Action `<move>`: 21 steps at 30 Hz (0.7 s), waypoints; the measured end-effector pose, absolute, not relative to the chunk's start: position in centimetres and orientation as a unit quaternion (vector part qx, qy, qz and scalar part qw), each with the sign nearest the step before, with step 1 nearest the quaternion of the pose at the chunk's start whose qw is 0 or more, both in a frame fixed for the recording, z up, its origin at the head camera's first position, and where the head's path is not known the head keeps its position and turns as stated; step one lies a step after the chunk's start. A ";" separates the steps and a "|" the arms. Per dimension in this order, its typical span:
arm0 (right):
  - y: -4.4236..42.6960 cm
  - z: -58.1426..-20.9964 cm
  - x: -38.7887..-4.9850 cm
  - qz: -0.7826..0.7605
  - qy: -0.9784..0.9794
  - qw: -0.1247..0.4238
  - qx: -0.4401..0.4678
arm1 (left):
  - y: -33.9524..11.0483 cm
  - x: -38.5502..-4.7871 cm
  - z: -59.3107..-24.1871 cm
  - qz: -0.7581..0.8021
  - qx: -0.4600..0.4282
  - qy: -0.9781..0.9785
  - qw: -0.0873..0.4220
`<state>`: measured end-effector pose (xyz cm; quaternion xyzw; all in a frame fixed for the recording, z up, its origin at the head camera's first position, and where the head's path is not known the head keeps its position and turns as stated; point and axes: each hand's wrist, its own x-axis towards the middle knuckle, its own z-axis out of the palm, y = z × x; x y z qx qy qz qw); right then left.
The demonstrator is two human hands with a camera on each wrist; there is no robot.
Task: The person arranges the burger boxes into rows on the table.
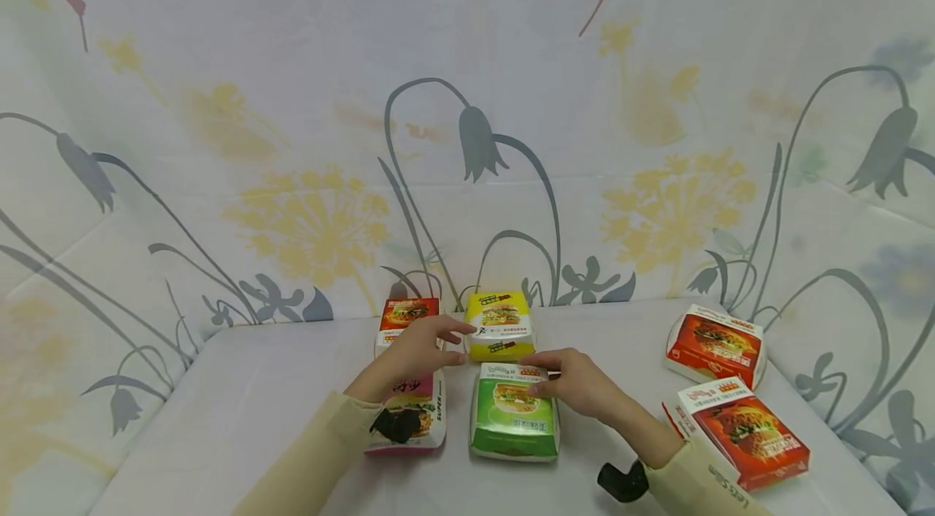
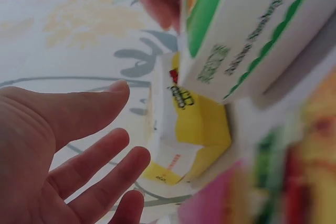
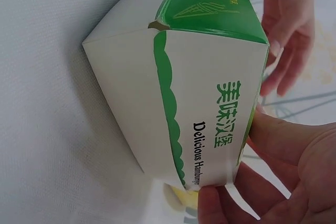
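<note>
My right hand is at the far edge of the green hamburger box, thumb at its top and fingers round the far end. In the right wrist view the box's white side reads "Delicious Hamburger"; it sits on the white cloth. My left hand holds nothing, fingers spread and apart in the left wrist view. It hovers above a pink box and a red burger box, partly hiding both. Just right of its fingertips stands a yellow burger box, directly behind the green one.
Two more red burger boxes stand at the right, one farther back and one nearer, partly behind the right sleeve. A flower-printed sheet hangs behind the white table surface.
</note>
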<state>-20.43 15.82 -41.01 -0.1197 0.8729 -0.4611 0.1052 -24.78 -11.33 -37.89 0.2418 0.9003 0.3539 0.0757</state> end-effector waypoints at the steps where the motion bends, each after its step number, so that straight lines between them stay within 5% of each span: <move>1: 15.8 -41.0 -20.4 -0.462 0.872 0.105 -0.121 | -11.5 -24.4 -38.0 0.352 0.248 0.899 0.076; 21: 15.7 -41.5 -20.5 -0.472 0.871 0.108 -0.086 | -11.0 -19.6 -38.8 0.344 0.283 0.881 0.158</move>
